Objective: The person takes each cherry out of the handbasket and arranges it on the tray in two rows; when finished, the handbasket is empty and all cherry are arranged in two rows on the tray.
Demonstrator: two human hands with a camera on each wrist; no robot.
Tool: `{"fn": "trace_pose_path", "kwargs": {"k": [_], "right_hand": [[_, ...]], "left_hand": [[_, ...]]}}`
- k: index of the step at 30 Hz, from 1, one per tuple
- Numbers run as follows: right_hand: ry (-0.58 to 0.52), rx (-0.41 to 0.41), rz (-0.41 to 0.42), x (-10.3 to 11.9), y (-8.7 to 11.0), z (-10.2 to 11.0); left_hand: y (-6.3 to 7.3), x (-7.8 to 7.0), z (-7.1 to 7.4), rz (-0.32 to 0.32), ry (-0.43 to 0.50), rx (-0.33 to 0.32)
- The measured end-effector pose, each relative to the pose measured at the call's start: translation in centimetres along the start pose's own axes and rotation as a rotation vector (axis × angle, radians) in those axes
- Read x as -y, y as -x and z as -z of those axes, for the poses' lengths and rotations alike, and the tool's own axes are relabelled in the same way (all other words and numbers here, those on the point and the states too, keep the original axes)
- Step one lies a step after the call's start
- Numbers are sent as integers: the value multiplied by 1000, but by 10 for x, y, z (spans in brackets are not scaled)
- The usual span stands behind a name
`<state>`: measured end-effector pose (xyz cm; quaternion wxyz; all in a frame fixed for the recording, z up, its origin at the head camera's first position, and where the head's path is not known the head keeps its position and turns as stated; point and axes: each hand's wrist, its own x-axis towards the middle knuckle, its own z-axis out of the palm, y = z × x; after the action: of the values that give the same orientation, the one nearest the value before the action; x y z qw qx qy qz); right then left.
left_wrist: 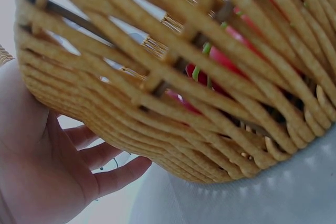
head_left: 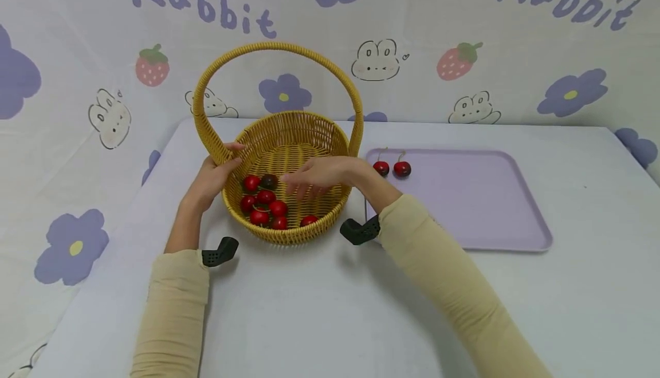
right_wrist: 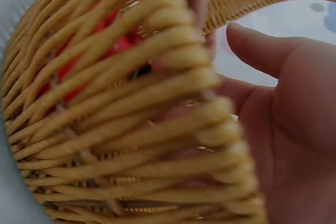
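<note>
A yellow wicker basket with a tall arched handle stands on the table, with several red cherries gathered in its left and front part. At the left rim, my left hand holds the basket by the foot of the handle; in the left wrist view its fingers reach along the outside of the woven wall. My right hand is over the right side of the basket, its fingers loosely extended down inside. Between thumb and fingers no cherry shows in the right wrist view, though the weave hides the fingertips partly.
To the right of the basket lies a shallow lilac tray. Two cherries with stems rest at its upper left corner. A white cloth printed with rabbits, flowers and strawberries hangs behind the white table.
</note>
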<state>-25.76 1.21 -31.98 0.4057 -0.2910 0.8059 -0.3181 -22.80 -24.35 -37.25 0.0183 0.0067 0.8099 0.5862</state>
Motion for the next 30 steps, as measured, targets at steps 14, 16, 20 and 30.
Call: {"fn": "trace_pose_path", "kwargs": {"k": [14,16,20,30], "right_hand": [[212,138,-109,0,-12,-11],[220,153,-111,0,-12,-11],[246,178,-96,0,-11,-11],[283,187,-48,-2,-12,-15]], "left_hand": [[-1,1,1,-2,-11,2],[-1,1,1,-1,-11,2],[0,1,1,-6,-11,3],[-2,3,1,-6,-10,-1]]}}
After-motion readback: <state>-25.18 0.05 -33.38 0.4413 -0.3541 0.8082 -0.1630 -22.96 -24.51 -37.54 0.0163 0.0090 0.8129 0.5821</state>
